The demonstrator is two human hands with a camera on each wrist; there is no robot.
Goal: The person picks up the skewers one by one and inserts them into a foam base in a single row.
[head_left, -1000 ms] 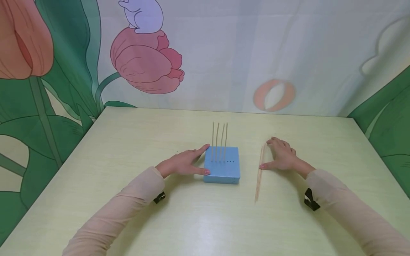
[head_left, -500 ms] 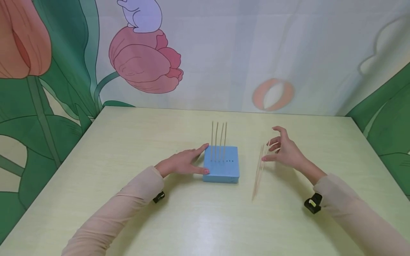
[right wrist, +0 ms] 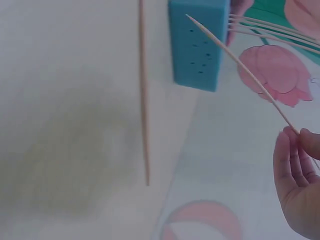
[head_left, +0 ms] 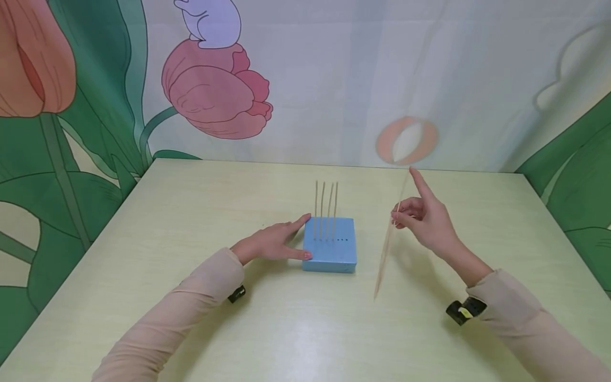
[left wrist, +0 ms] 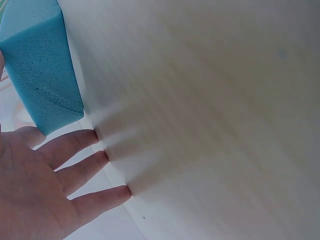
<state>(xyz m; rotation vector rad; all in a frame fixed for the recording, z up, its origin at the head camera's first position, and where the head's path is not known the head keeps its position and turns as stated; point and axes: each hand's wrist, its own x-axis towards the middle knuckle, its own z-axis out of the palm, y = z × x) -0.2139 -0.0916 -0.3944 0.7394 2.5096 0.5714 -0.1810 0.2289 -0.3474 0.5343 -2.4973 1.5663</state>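
A light-blue foam block (head_left: 331, 255) lies on the table, with several thin wooden skewers (head_left: 315, 207) standing upright in it. Beside them is a short row of dark holes (head_left: 342, 240). My left hand (head_left: 273, 242) holds the block's left side between thumb and index finger, its other fingertips resting on the table in the left wrist view. To the right of the block, my right hand (head_left: 425, 217) pinches one skewer (right wrist: 245, 68), index finger stretched out along its upper end. The pointed end of this skewer slants down toward the table.
More skewer length (right wrist: 144, 90) lies on the table between block and right hand, overlapping the held one in the head view. Black wrist cameras (head_left: 465, 311) hang under both sleeves. A printed curtain (head_left: 324, 79) closes off the table's back edge.
My right hand has lifted one skewer off those on the table, raising it and tipping it, and its index finger has straightened upward. The left hand and block stay in place.
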